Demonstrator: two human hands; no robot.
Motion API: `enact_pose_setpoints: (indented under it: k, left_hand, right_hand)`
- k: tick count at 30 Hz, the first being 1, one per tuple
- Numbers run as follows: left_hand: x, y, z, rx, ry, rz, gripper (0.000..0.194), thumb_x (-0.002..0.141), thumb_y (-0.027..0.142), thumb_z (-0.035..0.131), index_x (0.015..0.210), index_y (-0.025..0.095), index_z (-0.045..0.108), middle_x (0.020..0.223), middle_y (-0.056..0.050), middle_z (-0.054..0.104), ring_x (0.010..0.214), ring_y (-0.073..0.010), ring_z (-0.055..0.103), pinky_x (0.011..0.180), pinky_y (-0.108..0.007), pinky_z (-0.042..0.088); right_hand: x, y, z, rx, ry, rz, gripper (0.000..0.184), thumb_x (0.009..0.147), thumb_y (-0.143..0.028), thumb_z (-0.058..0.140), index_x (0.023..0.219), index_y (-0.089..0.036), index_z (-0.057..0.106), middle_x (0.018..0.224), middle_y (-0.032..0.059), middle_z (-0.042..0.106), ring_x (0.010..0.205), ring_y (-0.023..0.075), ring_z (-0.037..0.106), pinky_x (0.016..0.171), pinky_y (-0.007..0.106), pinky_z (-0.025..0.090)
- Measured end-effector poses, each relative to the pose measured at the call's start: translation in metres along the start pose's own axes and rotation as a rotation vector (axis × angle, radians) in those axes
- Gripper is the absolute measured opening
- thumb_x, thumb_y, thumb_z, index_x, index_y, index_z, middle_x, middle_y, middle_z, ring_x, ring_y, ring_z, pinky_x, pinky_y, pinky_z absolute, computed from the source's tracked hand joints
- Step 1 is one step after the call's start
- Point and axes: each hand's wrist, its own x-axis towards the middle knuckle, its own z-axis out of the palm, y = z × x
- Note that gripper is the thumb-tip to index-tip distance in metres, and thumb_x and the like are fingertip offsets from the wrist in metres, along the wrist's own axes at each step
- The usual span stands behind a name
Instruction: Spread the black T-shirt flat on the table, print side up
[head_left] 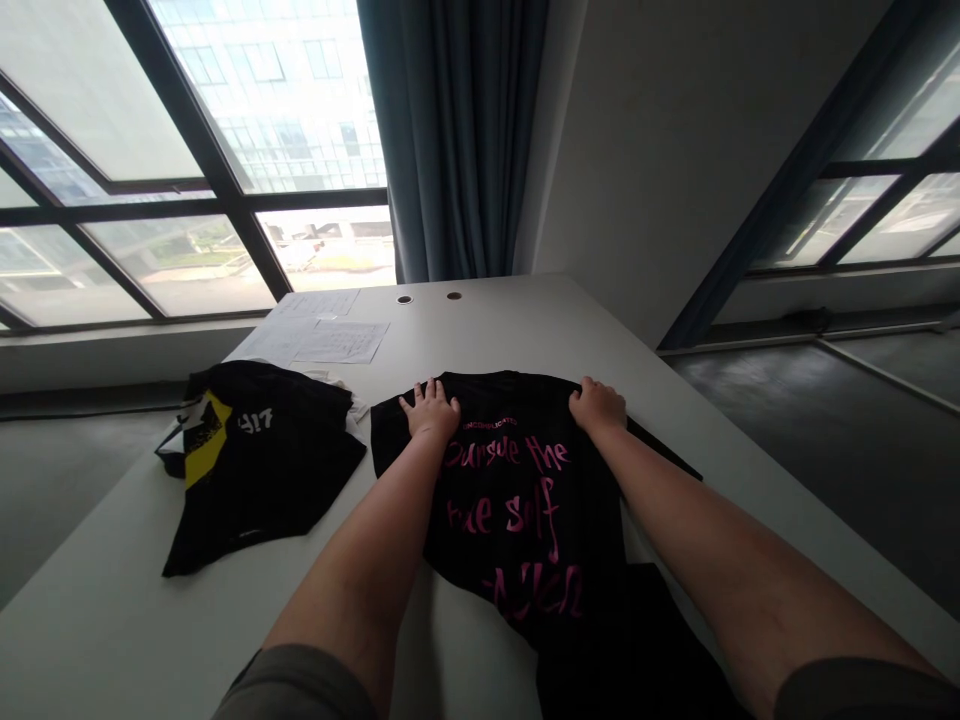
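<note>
A black T-shirt (517, 490) with pink lettering lies on the white table (510, 325), its collar towards the far side. Fingers spread, my left hand (431, 410) rests flat on its left shoulder. My right hand (600, 405) has its fingers curled on the cloth at the right shoulder, with the fingertips partly hidden. The right sleeve stretches out beyond that wrist. Wrinkled and slanting, the lower part of the shirt runs down to the near edge of the view.
Left of the shirt lies a crumpled black garment (285, 470) with yellow and white print, some white cloth behind it. Printed paper sheets (341, 340) lie on the far left of the table. Beyond stand a blue curtain (457, 140), windows and a wall.
</note>
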Motion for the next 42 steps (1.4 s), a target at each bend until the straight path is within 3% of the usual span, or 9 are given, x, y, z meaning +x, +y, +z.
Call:
enact_pose_setpoints:
  k: [7,18,35,42]
  left_hand:
    - [0.004,-0.001,0.002,-0.011,-0.01,0.002,0.068,0.1,0.05,0.028,0.164,0.028,0.035,0.173,-0.002,0.024,0.16,-0.0347,0.014,0.125,-0.069,0.013]
    - [0.017,0.002,-0.003,0.008,-0.083,-0.014,0.072,0.1,0.051,0.023,0.167,0.024,0.026,0.175,-0.002,0.013,0.162,-0.0308,0.005,0.126,-0.068,0.007]
    - [0.041,0.004,-0.001,0.003,-0.082,-0.013,0.073,0.1,0.054,0.021,0.167,0.025,0.025,0.175,-0.003,0.016,0.162,-0.0309,0.005,0.127,-0.067,0.006]
    - [0.034,0.003,-0.004,-0.015,-0.009,0.027,0.07,0.1,0.052,0.028,0.163,0.022,0.035,0.171,-0.005,0.029,0.159,-0.032,0.02,0.128,-0.062,0.011]
  right_hand:
    - [0.013,-0.007,-0.003,0.028,-0.058,0.019,0.048,0.107,-0.035,0.023,0.134,-0.013,0.055,0.104,0.0202,0.074,0.099,0.0339,0.071,0.086,0.045,0.051]
    - [0.034,-0.014,0.003,0.029,-0.032,-0.022,0.046,0.109,-0.035,0.022,0.135,-0.013,0.053,0.108,0.0207,0.073,0.1,0.0333,0.07,0.086,0.044,0.051]
    - [0.056,-0.018,0.009,0.038,0.002,-0.04,0.045,0.107,-0.032,0.025,0.134,-0.012,0.056,0.108,0.0204,0.073,0.1,0.0333,0.068,0.086,0.044,0.05]
    - [0.054,-0.016,0.011,0.039,0.066,-0.081,0.04,0.103,-0.03,0.036,0.123,-0.011,0.065,0.114,0.0233,0.068,0.117,0.0385,0.054,0.096,0.049,0.044]
